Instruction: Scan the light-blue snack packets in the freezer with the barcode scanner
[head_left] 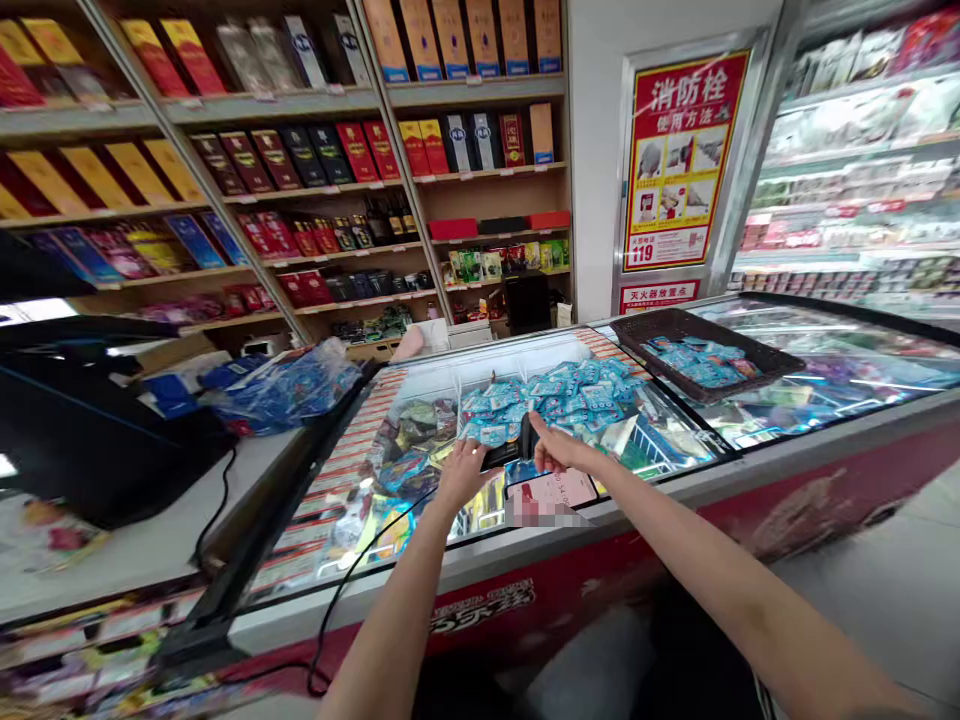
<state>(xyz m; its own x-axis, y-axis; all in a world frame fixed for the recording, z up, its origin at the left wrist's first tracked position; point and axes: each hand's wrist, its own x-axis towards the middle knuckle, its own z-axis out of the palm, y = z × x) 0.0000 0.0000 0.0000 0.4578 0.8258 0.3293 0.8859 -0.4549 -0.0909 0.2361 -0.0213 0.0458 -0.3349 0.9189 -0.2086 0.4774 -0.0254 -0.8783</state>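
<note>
A black corded device (pixel 528 438), shaped like a handheld barcode scanner, lies over the freezer's glass top between my hands. My right hand (pixel 559 452) has its fingers curled against the device's right side, thumb raised along it. My left hand (pixel 463 470) rests at the left end of the device, fingers stretched forward beside the packets; whether it touches the device is hard to tell. Just beyond both hands spreads a pile of small blue packets (pixel 577 392). A phone (pixel 551 492) with a lit pinkish screen lies on the glass in front of my right hand.
A dark tray (pixel 780 368) with more blue packets stands on the freezer to the right. The black cable (pixel 341 590) runs down the left front. A plastic bag of blue packs (pixel 300 385) sits on the left counter. Stocked shelves (pixel 472 92) line the back.
</note>
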